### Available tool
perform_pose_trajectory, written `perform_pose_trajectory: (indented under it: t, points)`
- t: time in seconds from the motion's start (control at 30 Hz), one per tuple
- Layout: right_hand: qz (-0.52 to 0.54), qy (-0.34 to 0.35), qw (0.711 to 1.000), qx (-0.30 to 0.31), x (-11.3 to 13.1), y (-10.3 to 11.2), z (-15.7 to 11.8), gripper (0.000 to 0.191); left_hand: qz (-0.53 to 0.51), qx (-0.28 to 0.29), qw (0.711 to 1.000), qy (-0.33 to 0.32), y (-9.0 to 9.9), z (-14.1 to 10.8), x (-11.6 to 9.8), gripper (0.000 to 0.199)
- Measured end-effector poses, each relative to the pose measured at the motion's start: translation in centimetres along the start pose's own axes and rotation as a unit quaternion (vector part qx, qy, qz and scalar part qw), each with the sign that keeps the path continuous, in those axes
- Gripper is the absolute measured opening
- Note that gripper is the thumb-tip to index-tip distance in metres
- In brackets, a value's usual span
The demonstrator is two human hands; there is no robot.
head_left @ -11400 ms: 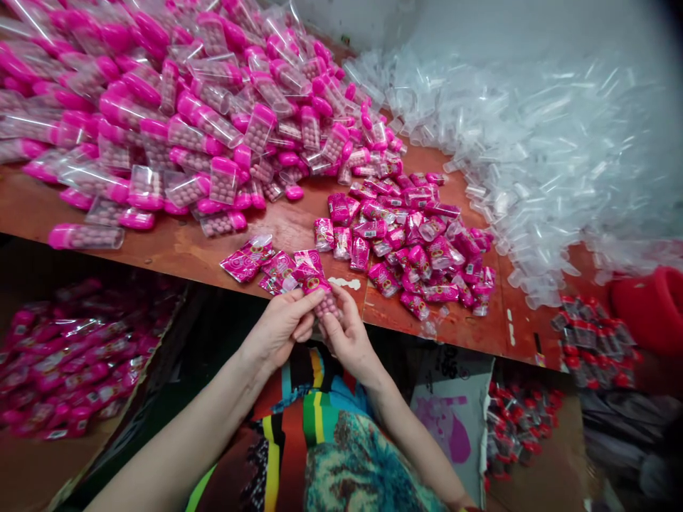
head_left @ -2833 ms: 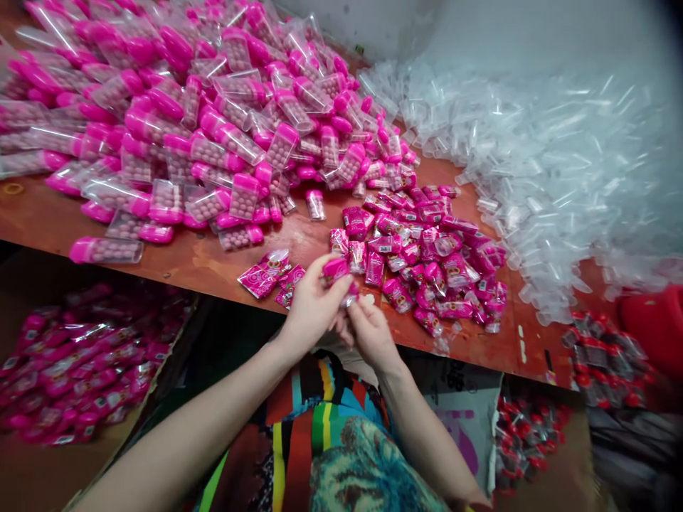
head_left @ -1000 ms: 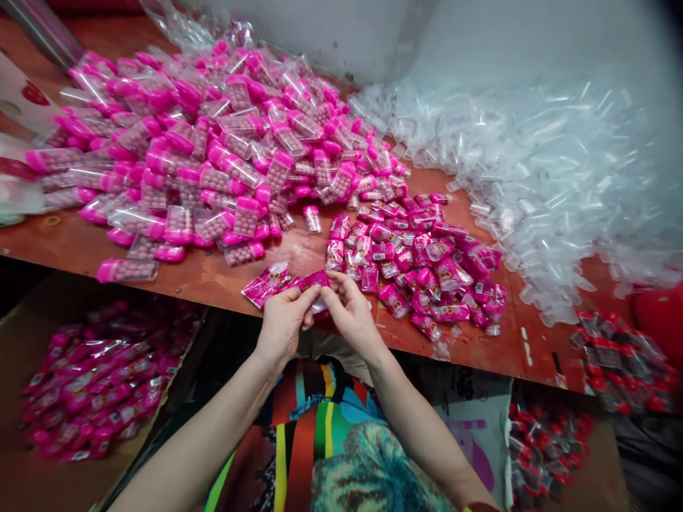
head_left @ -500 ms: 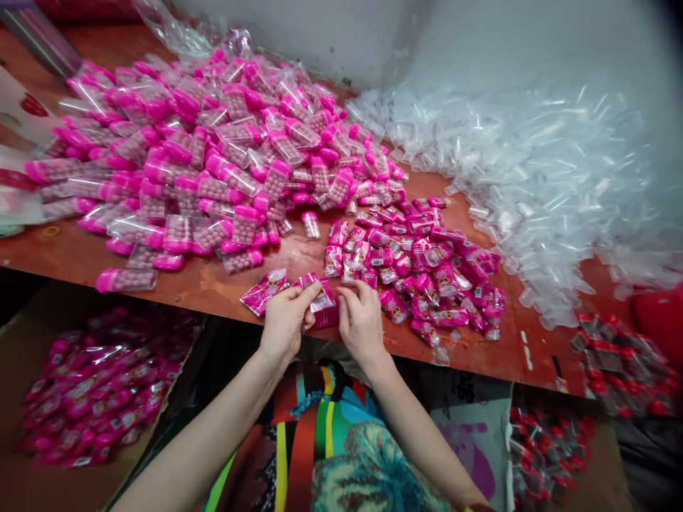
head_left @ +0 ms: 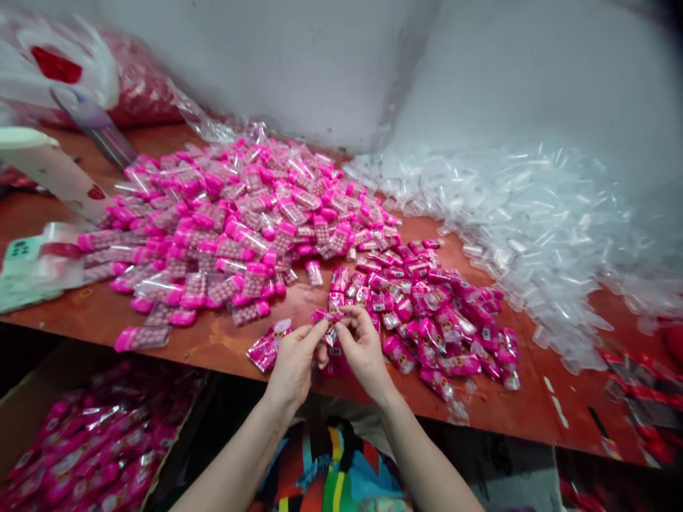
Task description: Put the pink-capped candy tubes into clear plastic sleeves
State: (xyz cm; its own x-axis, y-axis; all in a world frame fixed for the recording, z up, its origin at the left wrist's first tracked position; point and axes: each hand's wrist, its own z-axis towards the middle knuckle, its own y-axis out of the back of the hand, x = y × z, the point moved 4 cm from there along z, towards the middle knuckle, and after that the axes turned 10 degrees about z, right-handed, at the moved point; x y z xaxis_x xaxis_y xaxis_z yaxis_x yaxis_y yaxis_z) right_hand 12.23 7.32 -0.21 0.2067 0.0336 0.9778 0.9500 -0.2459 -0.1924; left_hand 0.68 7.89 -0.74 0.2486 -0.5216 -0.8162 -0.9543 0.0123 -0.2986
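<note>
Near the table's front edge, my left hand (head_left: 297, 358) and my right hand (head_left: 363, 350) come together, both closed, pinching a small pink printed wrapper (head_left: 326, 318) between their fingertips. A flat pink packet (head_left: 269, 345) lies just left of my left hand. To the right of my right hand is a pile of pink wrapped packets (head_left: 437, 313). Behind and to the left spreads a large heap of clear bottles with pink caps and small balls inside (head_left: 235, 235). One such bottle (head_left: 314, 273) lies apart from it.
Clear empty containers (head_left: 512, 213) are heaped at the back right. Pink packets fill a box (head_left: 90, 434) below the table's left front. A pale cup (head_left: 58, 171) and plastic bags (head_left: 133, 78) stand at the left. Red-capped items (head_left: 648, 398) sit far right.
The view has tilted up, showing more of the wall and the cup and bags at left. My right fingers have moved onto the wrapper, which both hands now hold.
</note>
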Motion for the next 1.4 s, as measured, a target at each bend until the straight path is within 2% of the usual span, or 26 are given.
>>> perform_pose_trajectory:
  t: [0.17, 0.23, 0.3, 0.37, 0.43, 0.5, 0.57, 0.63, 0.7, 0.8, 0.83, 0.87, 0.93, 1.07, 1.27, 1.4]
  points:
    - [-0.052, 0.048, 0.997, 0.039, 0.6, -1.4, 2.0, 0.014, 0.005, -0.056, 0.998, -0.021, 0.9, 1.2, -1.8, 0.041]
    - [-0.111, 0.074, 0.989, 0.067, 0.9, -2.0, 3.6, 0.018, -0.016, -0.083, 0.996, -0.024, 1.5, 1.8, -2.6, 0.038]
    - [-0.207, 0.12, 0.968, 0.072, 1.2, -2.6, 5.7, 0.024, -0.043, -0.112, 0.992, -0.035, 2.3, 2.2, -3.4, 0.036]
    - [-0.345, 0.164, 0.922, 0.055, 1.2, -3.5, 8.0, 0.025, -0.068, -0.134, 0.987, -0.048, 3.0, 2.5, -4.0, 0.037]
    - [-0.495, 0.158, 0.853, 0.058, 0.5, -4.8, 10.0, 0.026, -0.09, -0.14, 0.985, -0.052, 3.6, 2.6, -4.4, 0.037]
    - [-0.588, 0.145, 0.793, 0.07, -0.3, -6.1, 11.3, 0.031, -0.112, -0.136, 0.983, -0.052, 3.9, 2.5, -4.5, 0.034]
    - [-0.617, 0.142, 0.77, 0.081, -0.6, -6.8, 11.7, 0.031, -0.134, -0.128, 0.982, -0.047, 4.1, 2.3, -4.3, 0.032]
    - [-0.595, 0.142, 0.788, 0.077, -0.5, -6.7, 11.5, 0.028, -0.16, -0.124, 0.979, -0.034, 4.3, 2.1, -4.1, 0.032]
    - [-0.514, 0.142, 0.844, 0.06, 0.2, -5.5, 10.4, 0.03, -0.185, -0.121, 0.975, -0.018, 4.5, 1.9, -3.7, 0.032]
    - [-0.26, 0.094, 0.96, 0.044, 1.3, -2.9, 7.2, 0.03, -0.214, -0.115, 0.97, -0.003, 4.5, 1.5, -3.1, 0.032]
    - [-0.158, 0.06, 0.985, 0.046, 1.4, -2.2, 5.7, 0.031, -0.22, -0.117, 0.968, -0.002, 4.4, 1.4, -2.9, 0.033]
    - [-0.069, 0.021, 0.996, 0.052, 1.4, -1.6, 4.1, 0.032, -0.225, -0.12, 0.967, 0.0, 4.2, 1.3, -2.7, 0.033]
    - [0.043, -0.03, 0.997, 0.055, 1.2, -1.1, 0.9, 0.033, -0.227, -0.121, 0.966, 0.003, 3.7, 1.1, -2.2, 0.034]
    - [0.089, -0.026, 0.996, 0.009, 0.7, -0.9, -3.4, 0.032, -0.219, -0.09, 0.972, 0.001, 2.2, 0.5, -1.3, 0.035]
    - [0.076, -0.003, 0.997, 0.003, -0.9, -0.5, -5.3, 0.033, -0.16, -0.015, 0.987, 0.006, 0.4, -0.9, 0.3, 0.033]
    - [0.117, -0.037, 0.992, 0.012, -1.3, 0.2, -6.0, 0.032, -0.126, 0.012, 0.992, -0.002, -0.1, -1.5, 0.7, 0.029]
